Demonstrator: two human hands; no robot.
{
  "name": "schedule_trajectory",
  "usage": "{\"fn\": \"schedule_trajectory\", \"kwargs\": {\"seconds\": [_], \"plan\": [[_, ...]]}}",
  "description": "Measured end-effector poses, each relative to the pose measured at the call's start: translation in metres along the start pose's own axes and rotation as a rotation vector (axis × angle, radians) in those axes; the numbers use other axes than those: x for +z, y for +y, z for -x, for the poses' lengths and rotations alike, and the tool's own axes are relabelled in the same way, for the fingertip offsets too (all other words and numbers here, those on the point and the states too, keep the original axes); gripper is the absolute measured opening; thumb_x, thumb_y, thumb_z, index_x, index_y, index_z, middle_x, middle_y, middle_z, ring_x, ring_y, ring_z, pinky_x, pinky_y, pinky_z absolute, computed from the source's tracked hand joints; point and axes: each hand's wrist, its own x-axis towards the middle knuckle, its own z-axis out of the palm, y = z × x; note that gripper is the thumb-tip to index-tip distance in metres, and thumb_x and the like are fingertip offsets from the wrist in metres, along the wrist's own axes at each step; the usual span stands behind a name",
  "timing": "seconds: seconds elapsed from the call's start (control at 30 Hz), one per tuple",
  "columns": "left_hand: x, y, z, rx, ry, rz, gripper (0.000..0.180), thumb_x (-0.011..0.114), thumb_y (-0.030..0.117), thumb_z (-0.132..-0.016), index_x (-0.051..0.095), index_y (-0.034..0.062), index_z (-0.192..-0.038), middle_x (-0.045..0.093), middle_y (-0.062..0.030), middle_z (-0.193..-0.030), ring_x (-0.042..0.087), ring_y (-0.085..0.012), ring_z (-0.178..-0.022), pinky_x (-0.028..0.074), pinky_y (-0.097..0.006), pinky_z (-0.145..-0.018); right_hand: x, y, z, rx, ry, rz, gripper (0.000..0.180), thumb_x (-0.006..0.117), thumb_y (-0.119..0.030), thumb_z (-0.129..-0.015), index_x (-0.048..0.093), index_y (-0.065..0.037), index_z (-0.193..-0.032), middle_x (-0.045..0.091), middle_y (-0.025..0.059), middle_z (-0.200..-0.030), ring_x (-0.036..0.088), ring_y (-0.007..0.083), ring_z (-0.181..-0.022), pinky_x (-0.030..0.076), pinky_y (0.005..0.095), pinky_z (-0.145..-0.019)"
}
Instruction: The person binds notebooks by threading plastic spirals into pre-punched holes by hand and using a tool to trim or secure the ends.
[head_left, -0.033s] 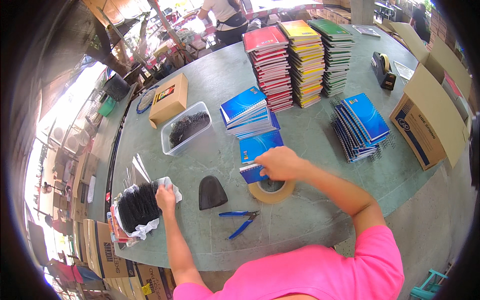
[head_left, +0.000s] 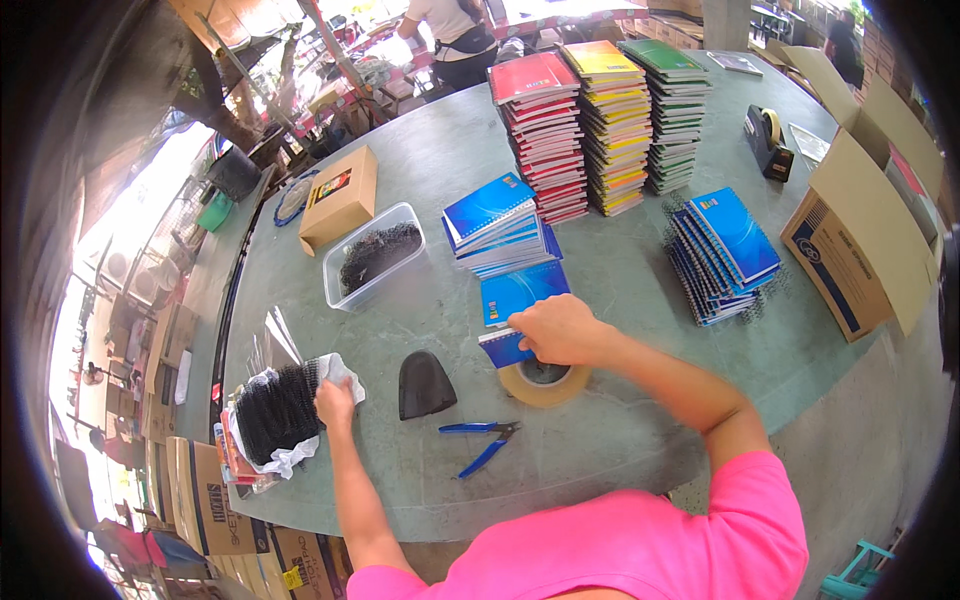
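Grey-green and slightly worn, a wide table top [head_left: 620, 420] fills the view beneath an open-sided work shed. Near its front edge the right hand [head_left: 562, 330] is closed over the lower end of a small blue-covered notebook [head_left: 520, 293], which lies flat on the table and reaches away from the knuckles toward the far side; the fingers pinch its near edge. Just under that hand, touching the wrist side, lies a tan roll of packing tape [head_left: 545, 385]. The left hand [head_left: 335, 402] rests with fingers curled on a bundle of black spiral binding coils [head_left: 278, 410] lying in white wrapping at the table's left edge; whether it actually grips the coils cannot be told. Between the hands lie a black wedge-shaped piece [head_left: 423, 385] and blue-handled pliers [head_left: 482, 445]. Beyond the notebook sits a stack of blue notebooks [head_left: 497, 225], with a clear plastic tub of dark coils [head_left: 375, 255] to its left. Farther back stand tall piles of red, yellow and green notebooks [head_left: 610, 115].
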Motion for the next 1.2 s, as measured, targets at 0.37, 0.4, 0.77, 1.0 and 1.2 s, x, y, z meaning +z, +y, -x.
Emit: {"fn": "schedule_trajectory", "kwargs": {"seconds": [0.37, 0.4, 0.77, 1.0, 1.2], "plan": [[0.006, -0.041, -0.013, -0.077, 0.210, -0.042, 0.034, 0.059, 0.034, -0.084, 0.060, 0.0009, -0.087, 0.060, -0.0196, -0.097, 0.057, -0.0347, -0.093, 0.049, -0.044, -0.077, 0.010, -0.009, -0.001, 0.064, 0.059, 0.169, 0.012, 0.061, -0.019, -0.080, 0.058, -0.009, -0.087, 0.063, 0.0135, -0.075, 0.061, 0.0351, -0.071, 0.046, 0.0453, -0.060], [0.007, -0.042, -0.007, -0.071, 0.187, -0.034, 0.032, 0.060, 0.032, -0.083, 0.059, 0.0006, -0.087, 0.060, -0.0197, -0.097, 0.058, -0.0348, -0.093, 0.050, -0.044, -0.077, 0.010, -0.012, 0.000, 0.049, 0.090, 0.165, 0.011, 0.060, -0.018, -0.081, 0.056, -0.008, -0.084, 0.063, 0.0131, -0.074, 0.061, 0.0349, -0.072, 0.046, 0.0449, -0.060], [-0.025, -0.020, -0.001, -0.027, 0.085, 0.148, 0.020, 0.058, 0.018, -0.078, 0.061, 0.0013, -0.088, 0.065, -0.0172, -0.088, 0.064, -0.0377, -0.080, 0.052, -0.047, -0.070, 0.014, 0.002, -0.004, -0.107, 0.296, -0.213, 0.021, 0.064, -0.022, -0.081, 0.064, -0.013, -0.100, 0.066, 0.0082, -0.080, 0.060, 0.0265, -0.063, 0.045, 0.0341, -0.057], [-0.001, -0.025, -0.020, 0.018, 0.031, 0.080, 0.025, 0.061, 0.023, -0.080, 0.061, 0.0004, -0.089, 0.062, -0.0198, -0.094, 0.062, -0.0351, -0.089, 0.051, -0.045, -0.075, 0.009, -0.017, -0.005, -0.016, 0.233, -0.206, 0.012, 0.062, -0.017, -0.082, 0.062, -0.009, -0.091, 0.064, 0.0099, -0.076, 0.058, 0.0274, -0.058, 0.044, 0.0350, -0.054], [0.007, -0.017, -0.023, 0.165, 0.082, 0.130, 0.024, 0.058, 0.023, -0.080, 0.060, 0.0011, -0.089, 0.059, -0.0183, -0.094, 0.060, -0.0382, -0.088, 0.049, -0.048, -0.076, 0.012, -0.020, -0.007, -0.048, 0.270, -0.157, 0.013, 0.061, -0.016, -0.083, 0.063, -0.012, -0.095, 0.065, 0.0103, -0.078, 0.061, 0.0284, -0.064, 0.046, 0.0359, -0.058]]}}
